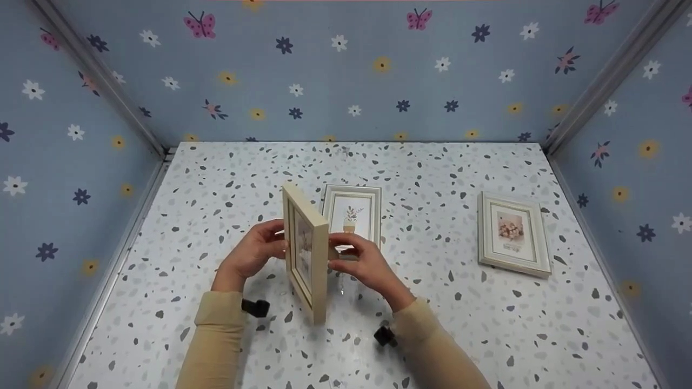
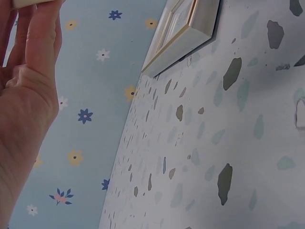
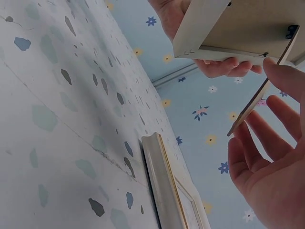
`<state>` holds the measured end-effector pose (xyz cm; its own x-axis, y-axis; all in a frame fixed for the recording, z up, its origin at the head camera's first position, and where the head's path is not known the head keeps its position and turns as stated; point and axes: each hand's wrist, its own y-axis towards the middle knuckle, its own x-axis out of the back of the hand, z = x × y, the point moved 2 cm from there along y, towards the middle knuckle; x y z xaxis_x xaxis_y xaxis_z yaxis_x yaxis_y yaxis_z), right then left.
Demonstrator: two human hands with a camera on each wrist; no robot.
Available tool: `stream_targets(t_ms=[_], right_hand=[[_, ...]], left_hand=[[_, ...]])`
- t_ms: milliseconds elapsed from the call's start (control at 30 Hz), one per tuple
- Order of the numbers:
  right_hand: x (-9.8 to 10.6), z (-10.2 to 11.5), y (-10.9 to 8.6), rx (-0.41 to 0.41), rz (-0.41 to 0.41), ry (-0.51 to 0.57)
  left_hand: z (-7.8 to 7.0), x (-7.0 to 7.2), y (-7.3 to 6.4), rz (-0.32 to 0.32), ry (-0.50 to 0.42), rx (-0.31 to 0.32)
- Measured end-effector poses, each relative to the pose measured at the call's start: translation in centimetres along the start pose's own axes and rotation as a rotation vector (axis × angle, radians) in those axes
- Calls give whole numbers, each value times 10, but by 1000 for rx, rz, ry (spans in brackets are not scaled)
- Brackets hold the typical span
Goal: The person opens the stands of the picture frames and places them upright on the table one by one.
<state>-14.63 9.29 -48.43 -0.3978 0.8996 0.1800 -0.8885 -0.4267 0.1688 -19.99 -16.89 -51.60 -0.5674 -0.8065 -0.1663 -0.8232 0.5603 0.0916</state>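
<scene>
A cream picture frame (image 1: 320, 270) is held upright, its picture side turned toward the left. My left hand (image 1: 253, 251) grips the frame's left edge, with fingers curled round it. In the right wrist view, the frame's brown backboard (image 3: 252, 28) has a thin stand leg (image 3: 259, 93) swung out from a dark hinge. My right hand (image 1: 365, 262) pinches this leg between thumb and fingers. Behind the held frame lies a second, whitish frame (image 1: 377, 216) with a potted-plant picture, partly hidden by the frame and the right hand.
A third frame (image 1: 486, 237) with a pinkish flower picture lies face up on the right of the speckled white table (image 1: 432, 178). Blue flowered panels (image 1: 346, 70) stand at the back and both sides. A black wrist device (image 1: 256, 308) shows beside the left sleeve.
</scene>
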Motion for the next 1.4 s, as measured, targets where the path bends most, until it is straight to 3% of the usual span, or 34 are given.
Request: stream_targets(t_ms=[433,833,1033,1400], right_hand=[[1,0,0,-11,-5,-7],[5,12,-5,6,-31,27],[7,18,-6,38,-52,54],[6,17,-6,43,-35,163]], left_hand=[[2,2,0,20,-17,-5],[5,8,-7,-29,-31,-11],[6,11,-11,-86,-31,-5],[9,16,-21,-263,-18,37]])
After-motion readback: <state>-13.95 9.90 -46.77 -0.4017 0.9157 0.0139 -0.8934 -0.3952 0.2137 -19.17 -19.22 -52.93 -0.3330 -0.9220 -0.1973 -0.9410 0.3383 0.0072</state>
